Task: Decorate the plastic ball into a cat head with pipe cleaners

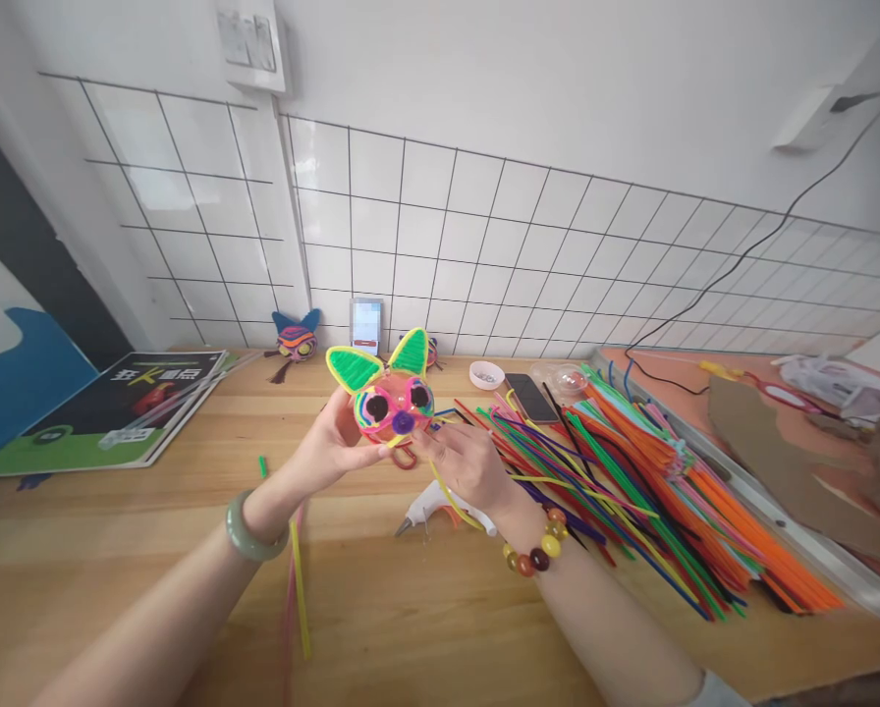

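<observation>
My left hand (335,437) is closed around the side of a pipe-cleaner animal head (398,395), held up above the table. The head has green ears edged in yellow, dark round eyes, a purple nose and pink outlines. My right hand (473,466) pinches a yellow pipe cleaner (451,499) at the lower edge of the head; its long end hangs below the fingers. A short yellow piece shows under the nose, by my left thumb. Under my right hand lies a white glue gun (423,504), its nozzle pointing left.
Many coloured pipe cleaners (632,491) spread over the table's right side. Behind them are a dark phone (532,397) and a small pink bowl (486,374). A blue-eared figure (296,336) and an upright lit phone (366,324) stand by the wall. A magazine (137,393) lies left.
</observation>
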`<control>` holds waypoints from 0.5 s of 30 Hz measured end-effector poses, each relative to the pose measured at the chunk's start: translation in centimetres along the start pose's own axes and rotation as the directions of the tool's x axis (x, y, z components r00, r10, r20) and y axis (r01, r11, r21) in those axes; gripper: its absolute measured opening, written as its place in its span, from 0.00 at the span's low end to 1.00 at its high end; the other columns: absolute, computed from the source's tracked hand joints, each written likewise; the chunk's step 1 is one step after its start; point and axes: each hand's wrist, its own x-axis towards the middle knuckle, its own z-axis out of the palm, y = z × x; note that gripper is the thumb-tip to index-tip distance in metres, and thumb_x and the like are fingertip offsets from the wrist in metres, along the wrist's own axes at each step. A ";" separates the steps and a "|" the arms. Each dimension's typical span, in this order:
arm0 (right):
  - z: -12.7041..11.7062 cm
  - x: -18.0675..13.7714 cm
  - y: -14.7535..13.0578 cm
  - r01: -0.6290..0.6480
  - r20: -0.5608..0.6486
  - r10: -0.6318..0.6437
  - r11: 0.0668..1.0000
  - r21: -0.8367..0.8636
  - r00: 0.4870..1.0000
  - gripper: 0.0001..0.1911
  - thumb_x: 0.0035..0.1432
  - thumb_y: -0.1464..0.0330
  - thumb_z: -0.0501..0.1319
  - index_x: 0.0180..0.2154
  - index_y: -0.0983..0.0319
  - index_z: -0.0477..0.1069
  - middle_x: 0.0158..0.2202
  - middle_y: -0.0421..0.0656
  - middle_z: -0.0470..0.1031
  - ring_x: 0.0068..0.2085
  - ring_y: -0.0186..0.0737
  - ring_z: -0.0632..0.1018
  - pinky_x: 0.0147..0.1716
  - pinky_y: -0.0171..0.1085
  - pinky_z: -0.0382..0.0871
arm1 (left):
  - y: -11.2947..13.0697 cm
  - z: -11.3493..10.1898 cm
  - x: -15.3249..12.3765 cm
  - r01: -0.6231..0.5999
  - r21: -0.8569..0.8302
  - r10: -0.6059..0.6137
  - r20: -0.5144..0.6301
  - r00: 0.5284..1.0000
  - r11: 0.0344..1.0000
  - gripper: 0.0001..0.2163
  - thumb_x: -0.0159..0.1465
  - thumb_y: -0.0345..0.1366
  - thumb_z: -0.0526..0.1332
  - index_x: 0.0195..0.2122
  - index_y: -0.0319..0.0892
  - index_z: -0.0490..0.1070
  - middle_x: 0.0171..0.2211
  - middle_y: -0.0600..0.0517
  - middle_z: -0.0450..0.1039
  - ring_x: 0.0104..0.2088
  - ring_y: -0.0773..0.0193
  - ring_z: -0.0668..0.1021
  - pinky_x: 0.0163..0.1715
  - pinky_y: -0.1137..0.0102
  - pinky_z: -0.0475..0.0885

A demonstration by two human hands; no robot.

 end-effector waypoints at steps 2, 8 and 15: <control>0.0 0.2 -0.1 0.004 -0.022 -0.004 1.000 0.014 1.000 0.34 0.63 0.79 0.61 0.67 0.61 0.58 0.25 0.37 0.69 0.28 0.37 0.71 0.28 0.35 0.64 | 0.0 0.0 0.0 0.002 -0.010 -0.002 0.014 1.000 1.000 0.25 0.57 0.27 0.72 0.53 0.47 0.66 0.47 0.47 0.80 0.38 0.58 0.84 0.39 0.66 0.81; -0.2 0.7 -0.3 -0.001 -0.051 0.004 0.998 0.068 0.999 0.35 0.64 0.80 0.58 0.69 0.57 0.55 0.26 0.36 0.70 0.27 0.36 0.71 0.28 0.35 0.64 | -0.1 -0.2 0.0 -0.007 -0.016 0.007 0.024 1.000 1.000 0.26 0.57 0.25 0.72 0.54 0.49 0.67 0.48 0.49 0.80 0.41 0.60 0.84 0.40 0.69 0.80; -0.1 0.6 -0.3 0.003 -0.053 -0.001 0.999 0.039 0.999 0.34 0.64 0.80 0.58 0.69 0.59 0.55 0.25 0.36 0.68 0.27 0.37 0.70 0.27 0.35 0.63 | -0.4 -0.4 0.0 -0.016 0.020 0.017 -0.029 0.999 1.000 0.28 0.54 0.25 0.73 0.54 0.47 0.68 0.50 0.47 0.79 0.48 0.59 0.82 0.46 0.69 0.79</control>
